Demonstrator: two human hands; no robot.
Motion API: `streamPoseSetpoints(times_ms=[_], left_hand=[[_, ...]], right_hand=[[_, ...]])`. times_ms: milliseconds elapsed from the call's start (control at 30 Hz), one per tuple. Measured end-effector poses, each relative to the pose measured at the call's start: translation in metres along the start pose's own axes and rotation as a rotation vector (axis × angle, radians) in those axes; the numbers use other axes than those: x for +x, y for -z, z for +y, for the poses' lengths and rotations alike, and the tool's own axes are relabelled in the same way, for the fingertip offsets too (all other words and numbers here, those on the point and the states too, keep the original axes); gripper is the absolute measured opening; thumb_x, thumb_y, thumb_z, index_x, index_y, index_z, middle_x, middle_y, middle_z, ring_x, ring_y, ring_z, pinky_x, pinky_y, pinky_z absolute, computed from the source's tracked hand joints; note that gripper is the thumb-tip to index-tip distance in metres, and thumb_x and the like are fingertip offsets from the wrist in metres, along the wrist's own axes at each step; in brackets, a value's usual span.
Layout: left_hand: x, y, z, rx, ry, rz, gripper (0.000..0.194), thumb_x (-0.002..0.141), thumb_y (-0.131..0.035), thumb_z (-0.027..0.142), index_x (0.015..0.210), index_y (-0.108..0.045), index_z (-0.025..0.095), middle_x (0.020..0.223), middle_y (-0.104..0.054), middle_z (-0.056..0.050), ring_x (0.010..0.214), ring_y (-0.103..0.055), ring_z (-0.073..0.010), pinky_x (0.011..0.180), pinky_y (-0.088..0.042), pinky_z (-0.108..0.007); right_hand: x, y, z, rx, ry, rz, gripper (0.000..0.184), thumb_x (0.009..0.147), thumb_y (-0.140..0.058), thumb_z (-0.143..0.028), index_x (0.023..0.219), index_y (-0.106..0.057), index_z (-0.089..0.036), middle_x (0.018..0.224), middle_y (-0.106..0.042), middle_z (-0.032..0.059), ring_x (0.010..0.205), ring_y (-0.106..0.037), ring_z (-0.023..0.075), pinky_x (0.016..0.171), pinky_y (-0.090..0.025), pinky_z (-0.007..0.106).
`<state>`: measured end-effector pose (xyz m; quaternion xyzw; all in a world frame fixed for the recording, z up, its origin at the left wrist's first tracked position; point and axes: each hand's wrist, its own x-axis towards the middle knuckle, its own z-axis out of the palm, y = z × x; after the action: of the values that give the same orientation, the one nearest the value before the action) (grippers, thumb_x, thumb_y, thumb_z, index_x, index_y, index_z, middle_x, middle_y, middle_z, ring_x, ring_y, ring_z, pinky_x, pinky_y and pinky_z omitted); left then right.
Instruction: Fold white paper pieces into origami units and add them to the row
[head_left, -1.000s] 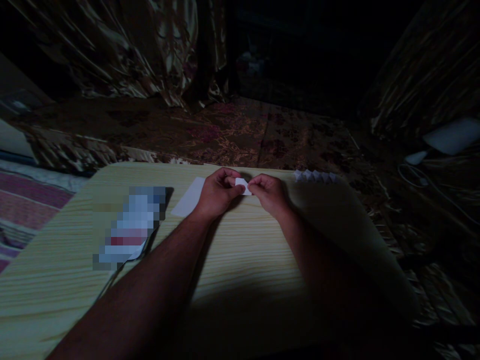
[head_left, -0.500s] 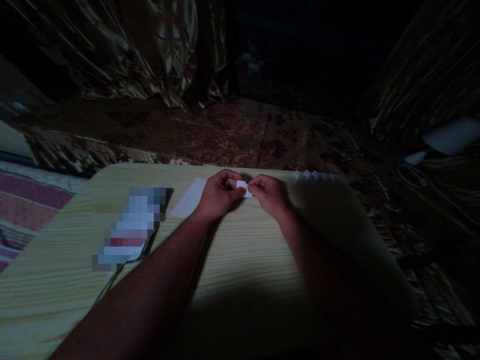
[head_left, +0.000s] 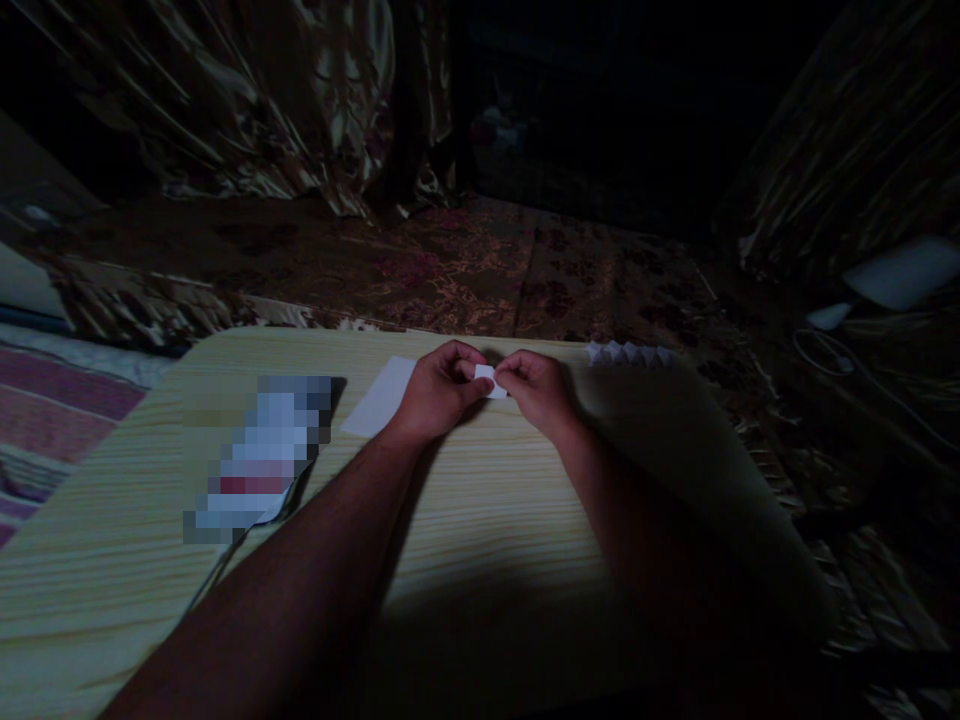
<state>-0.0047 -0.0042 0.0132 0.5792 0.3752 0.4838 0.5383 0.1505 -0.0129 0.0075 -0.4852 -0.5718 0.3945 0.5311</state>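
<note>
A small folded piece of white paper [head_left: 491, 382] is pinched between my two hands near the far side of the table. My left hand [head_left: 444, 388] grips its left side, the thumb lying on top. On its right edge, the fingertips of my right hand [head_left: 534, 388] are closed. The fingers partly cover the piece, so its folds cannot be made out. Beside my left hand lies a flat sheet of white paper [head_left: 379, 398]. To the right, along the far edge, small white folded paper stars [head_left: 628, 354] stand in a row.
On the left of the light wooden table [head_left: 480, 540] lies a phone-like object [head_left: 262, 455], blurred out, with a cable running toward me. Patterned fabric [head_left: 465, 265] covers the surface beyond. A white lamp-like object [head_left: 907, 272] with a cord is at the right.
The folded paper has shifted very slightly down and right between my fingers, and its visible outline looks a little different. Both hands stay in nearly the same place.
</note>
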Motion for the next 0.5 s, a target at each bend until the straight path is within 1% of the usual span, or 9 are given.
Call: streamPoseSetpoints(times_ms=[200,367,500], left_hand=[[0.0001,-0.0005,-0.0005,0.001,-0.024,-0.024,0.031,0.061,-0.077,0.023,0.086,-0.059,0.017,0.065,-0.06,0.002,0.055,-0.054,-0.0098,0.052,-0.041,-0.022],[0.0004,-0.0002,-0.0018,-0.02,-0.022,-0.041,0.031,0.061,-0.077,0.023,0.085,-0.06,0.017,0.064,-0.059,0.002,0.054,-0.053,-0.0095,0.051,-0.04,-0.021],[0.0012,0.0013,-0.0038,-0.004,-0.049,-0.057,0.029,0.062,-0.076,0.022,0.085,-0.06,0.016,0.066,-0.059,0.001,0.054,-0.052,-0.0087,0.05,-0.039,-0.02]], right_hand=[[-0.0002,-0.0004,0.0002,0.026,0.003,-0.016,0.009,0.068,-0.063,-0.026,0.068,-0.062,-0.016,0.061,-0.058,-0.0025,0.055,-0.049,0.0092,0.053,-0.037,0.022],[-0.0004,0.0,-0.0004,-0.001,-0.002,-0.009,0.009,0.068,-0.062,-0.025,0.068,-0.062,-0.017,0.061,-0.058,-0.0028,0.056,-0.05,0.0096,0.054,-0.038,0.022],[-0.0001,-0.0002,-0.0001,-0.009,-0.013,-0.013,0.01,0.068,-0.062,-0.026,0.069,-0.062,-0.016,0.062,-0.059,-0.0024,0.057,-0.05,0.0095,0.054,-0.038,0.022]])
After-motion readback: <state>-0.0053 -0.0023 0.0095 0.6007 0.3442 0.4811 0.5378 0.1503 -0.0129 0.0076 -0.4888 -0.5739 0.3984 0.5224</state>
